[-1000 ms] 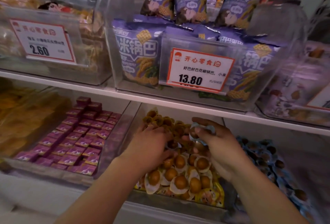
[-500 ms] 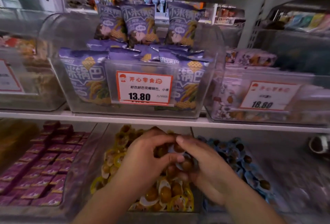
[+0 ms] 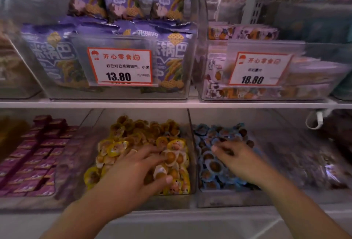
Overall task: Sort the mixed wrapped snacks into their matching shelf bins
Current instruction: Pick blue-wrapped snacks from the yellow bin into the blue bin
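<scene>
Now the sorting is mid-drop, by my reading: the right hand (image 3: 237,159) hovers over the blue-wrapped snacks (image 3: 213,166) in the bin (image 3: 228,199) toward the right of the lower shelf (image 3: 190,217), its fingers (image 3: 219,148) bent downward, though motion blur hides whether they pinch a wrapper or have let go, so I cannot tell. The left hand (image 3: 133,177) lies spread on the yellow-wrapped snacks (image 3: 171,157) in the middle bin (image 3: 191,143), fingers loose and splayed, thumb pressing the pile near the bin's front edge, grasping nothing that shows. Probably the next move calls for raking through the yellow heap for any stray blue piece, pinching it singly and carrying it over the clear divider wall that the 2 bins share. That wall stands tall between the hands, so a lift is needed, not a slide. Headroom is limited by the upper shelf's edge (image 3: 171,104) above the bins' back halves; the front halves are open from above. Purple boxed sweets (image 3: 38,154) fill the bin at the left end, apart from both hands.
</scene>
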### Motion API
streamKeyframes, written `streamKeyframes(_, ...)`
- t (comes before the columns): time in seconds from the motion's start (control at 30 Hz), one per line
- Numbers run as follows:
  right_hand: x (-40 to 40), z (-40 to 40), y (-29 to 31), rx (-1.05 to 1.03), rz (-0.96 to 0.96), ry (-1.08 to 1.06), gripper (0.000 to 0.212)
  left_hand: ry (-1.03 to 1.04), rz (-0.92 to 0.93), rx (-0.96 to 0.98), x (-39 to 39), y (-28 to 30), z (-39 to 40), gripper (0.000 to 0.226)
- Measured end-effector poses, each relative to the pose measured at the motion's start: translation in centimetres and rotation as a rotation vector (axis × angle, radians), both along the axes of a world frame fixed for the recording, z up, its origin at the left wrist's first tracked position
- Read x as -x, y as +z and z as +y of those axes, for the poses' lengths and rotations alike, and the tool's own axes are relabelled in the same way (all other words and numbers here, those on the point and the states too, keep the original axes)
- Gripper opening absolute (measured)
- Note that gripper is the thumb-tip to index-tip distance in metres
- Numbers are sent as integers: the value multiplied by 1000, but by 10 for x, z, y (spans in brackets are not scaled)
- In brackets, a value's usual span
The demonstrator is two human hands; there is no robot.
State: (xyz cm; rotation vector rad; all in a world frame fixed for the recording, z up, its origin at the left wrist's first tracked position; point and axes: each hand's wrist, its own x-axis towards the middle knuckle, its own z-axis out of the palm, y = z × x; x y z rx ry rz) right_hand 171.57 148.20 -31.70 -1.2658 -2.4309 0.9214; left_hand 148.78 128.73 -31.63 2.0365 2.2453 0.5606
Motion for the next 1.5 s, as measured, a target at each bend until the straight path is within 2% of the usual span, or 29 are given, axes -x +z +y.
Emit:
streamKeyframes(0.03,3,-3,-1,-46,44,-21,29,2,30,15,-2,-6,-3,68)
streamKeyframes(0.1,15,-15,5,-135,271,-73,23,11,71,21,-2,-14,-2,75)
streamKeyframes(0.17,34,-32,9,-150,419,1,25,23,91,37,-1,-14,7,83)
streamKeyframes(0.27,59,-52,-1,-146,432,56,38,6,133,104,-1,-13,28,103)
streamKeyframes(0.33,69,-50,-9,-154,512,-19,26,-37,100,186,1,-13,44,113)
streamKeyframes(0.37,73,-46,-11,-119,573,-60,18,-63,67,232,4,-13,51,114)
streamKeyframes(0.47,79,-35,-15,10,706,-143,29,-102,-9,330,20,-9,70,108)
streamKeyframes(0.57,82,-34,-17,-7,689,-139,28,-84,49,355,32,-10,82,93)
streamKeyframes(0.67,81,-34,-18,15,717,-144,22,-18,138,270,48,-11,95,54)
streamKeyframes(0.7,80,-34,-18,17,718,-139,22,21,172,266,58,-9,101,49)
streamKeyframes(0.83,80,-36,-16,-8,724,-118,22,180,243,337,92,-2,123,71)
streamKeyframes(1.0,80,-36,-15,-3,728,-115,20,179,34,406,94,8,124,89)
streamKeyframes(1.07,80,-36,-16,-10,720,-114,20,49,-28,321,68,14,133,77)
streamKeyframes(1.13,81,-36,-15,-5,742,-115,19,-124,-9,247,36,8,143,61)
streamKeyframes(1.17,81,-36,-14,4,752,-112,20,-162,3,258,23,2,145,61)
streamKeyframes(1.27,80,-37,-13,13,744,-100,30,-116,132,341,13,-22,144,76)
streamKeyframes(1.3,79,-37,-12,10,741,-100,31,-104,181,342,18,-25,142,73)
streamKeyframes(1.37,80,-37,-12,-7,734,-98,30,-109,250,295,38,-19,141,52)
streamKeyframes(1.43,80,-37,-13,-5,736,-91,23,-119,309,251,66,-10,134,38)
streamKeyframes(1.5,80,-37,-12,-1,742,-91,20,-115,331,253,94,-1,120,48)
